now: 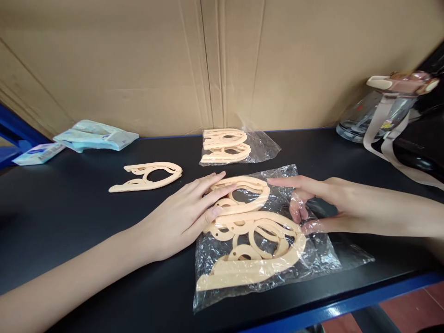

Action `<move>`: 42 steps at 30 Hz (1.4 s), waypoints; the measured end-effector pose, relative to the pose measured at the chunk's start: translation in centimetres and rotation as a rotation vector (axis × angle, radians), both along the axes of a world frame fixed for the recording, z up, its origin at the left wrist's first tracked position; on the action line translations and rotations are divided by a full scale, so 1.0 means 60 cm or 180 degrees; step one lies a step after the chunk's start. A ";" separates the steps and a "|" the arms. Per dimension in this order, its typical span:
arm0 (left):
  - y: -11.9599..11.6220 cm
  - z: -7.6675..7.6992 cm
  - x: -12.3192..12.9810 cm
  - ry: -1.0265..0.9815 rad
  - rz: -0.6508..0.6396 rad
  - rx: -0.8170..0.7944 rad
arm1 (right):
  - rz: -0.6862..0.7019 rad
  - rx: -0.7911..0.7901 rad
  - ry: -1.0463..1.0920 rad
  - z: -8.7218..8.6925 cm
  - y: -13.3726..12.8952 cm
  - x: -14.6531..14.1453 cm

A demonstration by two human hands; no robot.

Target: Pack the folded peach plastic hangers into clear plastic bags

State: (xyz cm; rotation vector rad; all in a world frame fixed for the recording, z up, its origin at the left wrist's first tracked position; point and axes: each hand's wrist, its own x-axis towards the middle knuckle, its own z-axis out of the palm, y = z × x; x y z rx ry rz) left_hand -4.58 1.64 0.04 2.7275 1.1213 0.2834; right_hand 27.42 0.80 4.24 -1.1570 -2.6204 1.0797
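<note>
A clear plastic bag [322, 254] lies on the black table near its front edge, with several cream folding hangers [256, 273] in it, folded up. My left hand [187, 212] rests flat over the left ends of the upper hangers, fingers stretched out. To the right, my right hand [322, 199] has its index finger at the curved tip of the upper hanger and its thumb at the tip of the lower one, fingers apart. Farther left a loose folded hanger [156, 185] lies on the table. Behind my hands sits a second clear bag [262, 145] with folded hangers inside.
At the back left lie a light-blue soft packet [97, 136] and a smaller packet [38, 153]. A clear bottle [364, 115] with a brown lid and a strap [378, 120] stands at the back right. Cardboard [138, 64] rises behind the black table [86, 222].
</note>
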 end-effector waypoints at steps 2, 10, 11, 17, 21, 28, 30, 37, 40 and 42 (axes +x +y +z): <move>-0.001 0.001 0.000 -0.0031 0.0049 -0.0090 | 0.0002 -0.0062 0.0157 -0.005 0.001 -0.004; -0.002 0.005 0.003 -0.0065 0.0156 -0.0191 | -0.0022 0.0019 0.0472 -0.024 0.006 -0.011; -0.002 0.004 0.003 -0.0066 0.0168 -0.0177 | -0.0062 0.0016 0.0476 -0.027 0.007 -0.012; -0.001 -0.002 -0.003 -0.0123 0.0025 -0.0091 | -0.0240 -0.0085 0.0542 -0.036 0.012 -0.015; 0.001 -0.002 -0.007 -0.0185 -0.0039 -0.0106 | -0.0210 -0.0232 0.0619 -0.037 0.011 -0.017; 0.001 -0.001 -0.008 -0.0261 -0.0081 -0.0234 | -0.0053 -0.0518 0.1187 -0.043 0.004 -0.031; 0.001 -0.001 -0.006 -0.0269 -0.0038 -0.0279 | -0.0001 -0.0373 0.1227 -0.046 0.002 -0.034; 0.000 0.002 -0.003 -0.0364 0.0037 -0.0417 | 0.0113 -0.0138 0.1174 -0.048 0.002 -0.034; 0.000 0.003 -0.002 -0.0381 0.0051 -0.0448 | 0.0054 -0.0186 0.1101 -0.045 0.004 -0.031; 0.000 0.003 -0.002 -0.0371 0.0049 -0.0438 | 0.0021 -0.0156 0.1037 -0.042 0.004 -0.030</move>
